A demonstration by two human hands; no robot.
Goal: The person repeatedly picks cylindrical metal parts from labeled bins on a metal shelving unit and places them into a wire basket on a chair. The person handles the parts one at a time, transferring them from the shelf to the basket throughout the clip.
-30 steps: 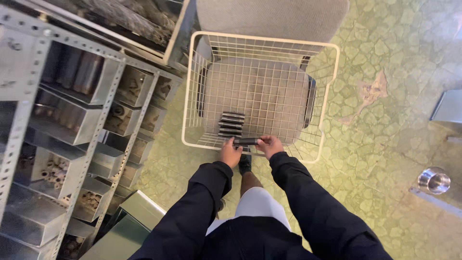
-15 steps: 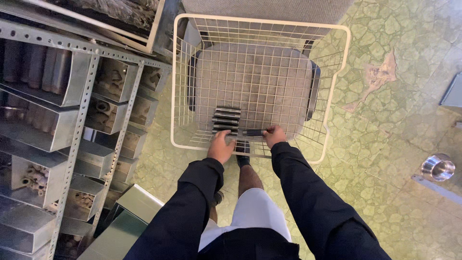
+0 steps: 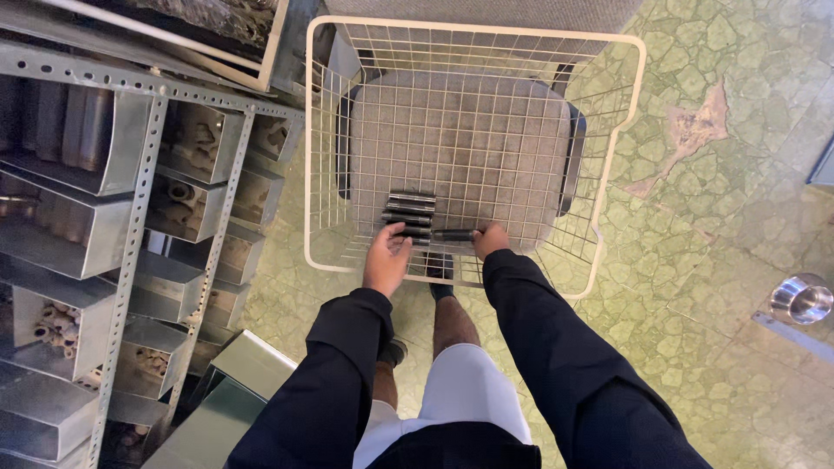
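Dark metal tubes (image 3: 410,215) in cream wire basket (image 3: 473,28); left grip (image 3: 387,259) open above, right grip (image 3: 491,239) closed on one.

open wire basket (image 3: 473,104) ahead, metal shelving (image 3: 130,226) crowding left, floor (image 3: 721,260) clear right

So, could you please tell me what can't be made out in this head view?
- Right hand: the fingers curl out of sight around a dark tube, so the grip is unclear.
- Dark tubes in the wire basket: the wire grid and left hand obscure their count.
- Shelf bins: contents too small and shadowed.
- Metal cup: its inside is unreadable.
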